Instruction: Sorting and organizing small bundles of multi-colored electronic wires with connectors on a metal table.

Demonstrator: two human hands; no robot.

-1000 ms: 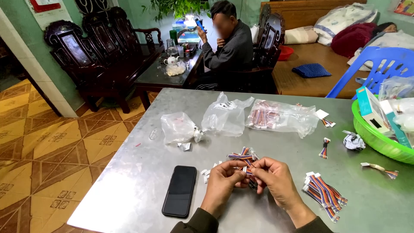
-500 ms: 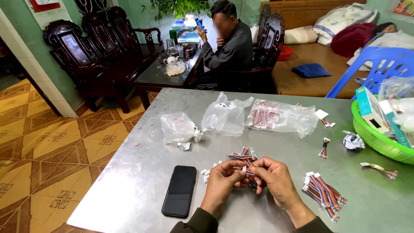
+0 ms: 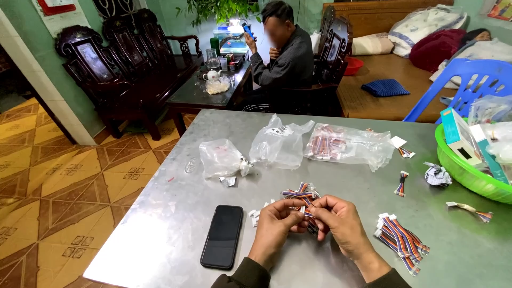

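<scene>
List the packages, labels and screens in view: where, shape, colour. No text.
Phone: flat on the metal table, left of the left hand; black rectangle, screen dark.
Clear bags: three in a row at mid table; the right one holds striped cables.
Small boxes: in the green basket at the right edge; teal and white.
Wall sign: top left; red and white.
Right hand: pinches a striped cable piece together with the left.

We see a small wire bundle (image 3: 302, 196), striped red, blue and orange with white plug ends, just below the frame's centre. It fans out upward from between our fingertips, pinched from both sides, lifted slightly above the grey table.
</scene>
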